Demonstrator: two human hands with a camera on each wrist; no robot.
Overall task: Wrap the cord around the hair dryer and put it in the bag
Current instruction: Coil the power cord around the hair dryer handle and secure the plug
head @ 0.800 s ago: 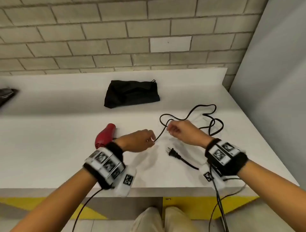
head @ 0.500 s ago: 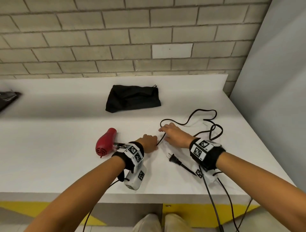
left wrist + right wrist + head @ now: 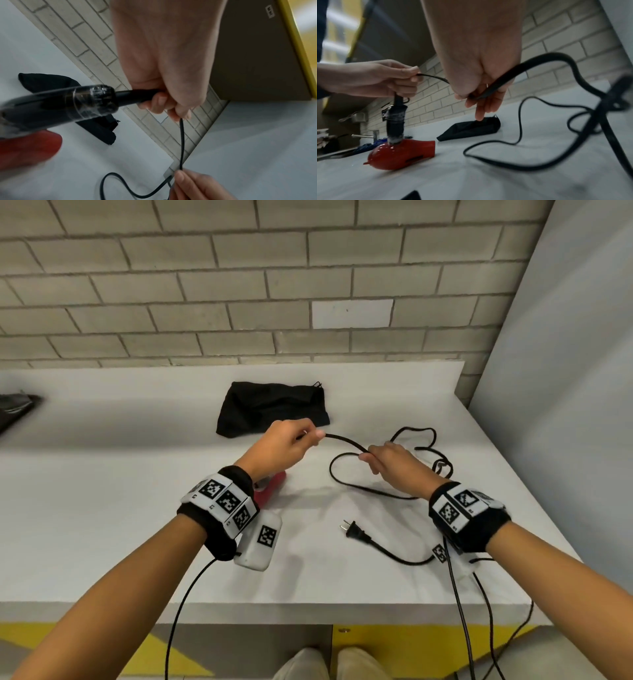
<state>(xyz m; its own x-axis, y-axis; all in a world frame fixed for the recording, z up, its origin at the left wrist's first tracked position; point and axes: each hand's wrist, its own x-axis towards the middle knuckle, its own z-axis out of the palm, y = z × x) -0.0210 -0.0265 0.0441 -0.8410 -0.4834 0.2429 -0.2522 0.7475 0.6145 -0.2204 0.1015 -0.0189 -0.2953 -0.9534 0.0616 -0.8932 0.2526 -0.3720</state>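
The red hair dryer (image 3: pixel 402 154) rests with its body on the white table (image 3: pixel 102 525), black handle (image 3: pixel 395 121) pointing up. My left hand (image 3: pixel 308 436) grips the top end of that handle (image 3: pixel 137 96), where the black cord (image 3: pixel 342 440) comes out. My right hand (image 3: pixel 368 458) pinches the cord (image 3: pixel 488 93) a short span away, so it stretches between both hands. The remaining cord (image 3: pixel 359 491) lies in loose loops on the table at the right. Its plug (image 3: pixel 354 530) lies near the front edge. The black bag (image 3: pixel 274 409) lies flat behind my hands.
A grey wall panel (image 3: pixel 565 405) closes the table's right side and a brick wall (image 3: pixel 239 285) its back. A dark object (image 3: pixel 13 409) sits at the far left. A faucet (image 3: pixel 374 135) shows at the left in the right wrist view.
Both hands have risen from the table surface. The left hand has lifted the dryer's handle end, and the cord now hangs taut between the two hands.
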